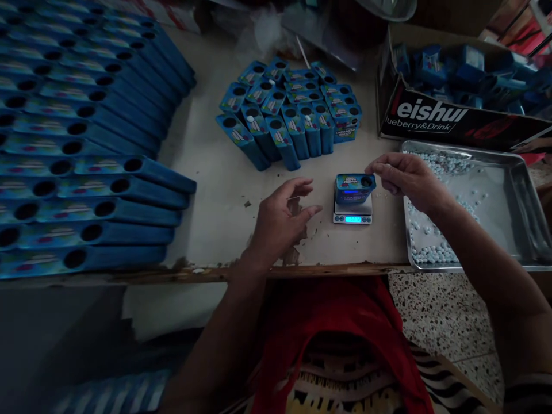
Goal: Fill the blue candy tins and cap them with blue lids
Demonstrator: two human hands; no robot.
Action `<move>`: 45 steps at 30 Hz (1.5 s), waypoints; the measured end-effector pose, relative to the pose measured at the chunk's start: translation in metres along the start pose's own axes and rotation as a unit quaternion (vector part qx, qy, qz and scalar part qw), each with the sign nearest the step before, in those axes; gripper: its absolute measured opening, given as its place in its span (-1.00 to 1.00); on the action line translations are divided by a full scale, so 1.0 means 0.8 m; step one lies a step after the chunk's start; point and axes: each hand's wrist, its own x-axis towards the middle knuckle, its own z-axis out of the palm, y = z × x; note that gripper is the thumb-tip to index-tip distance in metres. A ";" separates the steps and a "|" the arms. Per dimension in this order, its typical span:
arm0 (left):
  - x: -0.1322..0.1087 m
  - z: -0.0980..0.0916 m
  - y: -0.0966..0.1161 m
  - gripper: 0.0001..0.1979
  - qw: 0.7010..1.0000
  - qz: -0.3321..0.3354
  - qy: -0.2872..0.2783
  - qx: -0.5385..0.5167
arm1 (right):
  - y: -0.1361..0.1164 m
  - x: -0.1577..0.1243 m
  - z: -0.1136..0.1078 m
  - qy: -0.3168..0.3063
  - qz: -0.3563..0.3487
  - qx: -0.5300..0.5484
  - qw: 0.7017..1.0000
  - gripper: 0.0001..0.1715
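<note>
A blue candy tin (351, 192) with a round hole in its top stands on a small digital scale (353, 211), whose display glows blue. My right hand (405, 177) is at the tin's right end, thumb and fingertips pinched together beside the hole. Whatever those fingers hold, if anything, is too small to make out. To the left of the scale, my left hand (284, 215) hovers over the table with thumb and fingers apart and nothing between them. Small pale candies (435, 253) lie scattered in a metal tray (474, 266) right of the scale.
Beyond the scale stands a cluster of blue tins (284, 126). Long rows of tins (112, 190) fill the table's left side. A black cardboard box (448, 118) of tins sits behind the tray. The table's worn front edge (328, 269) is close to my body.
</note>
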 end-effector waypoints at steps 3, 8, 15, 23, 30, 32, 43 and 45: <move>0.002 0.009 0.004 -0.49 1.000 0.009 -0.009 -0.023 | 0.000 0.003 0.003 0.010 -0.011 -0.084 0.996 -0.63; -0.003 0.005 0.000 -0.55 1.000 -0.001 -0.015 -0.024 | 0.006 0.005 0.004 0.027 -0.070 -0.312 0.947 -0.73; -0.008 -0.007 -0.010 -0.55 1.000 -0.021 0.003 -0.005 | 0.010 0.003 0.002 0.007 -0.058 -0.403 0.914 -0.70; -0.002 -0.007 -0.011 -0.59 1.000 0.005 0.006 0.006 | -0.003 -0.003 0.001 0.010 -0.010 -0.351 0.936 -0.49; 0.005 -0.004 -0.001 -0.62 0.999 0.029 0.013 -0.002 | -0.015 0.021 -0.054 0.157 0.053 0.055 0.985 -0.58; 0.009 -0.002 0.005 -0.63 0.999 0.052 0.007 -0.005 | -0.008 0.052 -0.067 0.152 0.098 0.081 0.980 -0.50; 0.012 -0.011 -0.006 -0.56 0.999 0.036 0.015 0.019 | 0.017 0.196 -0.048 0.079 0.002 -0.621 0.780 -0.58; 0.018 -0.007 0.004 -0.49 0.996 0.073 0.011 0.043 | 0.014 0.198 -0.043 0.055 0.020 -0.694 0.718 -0.51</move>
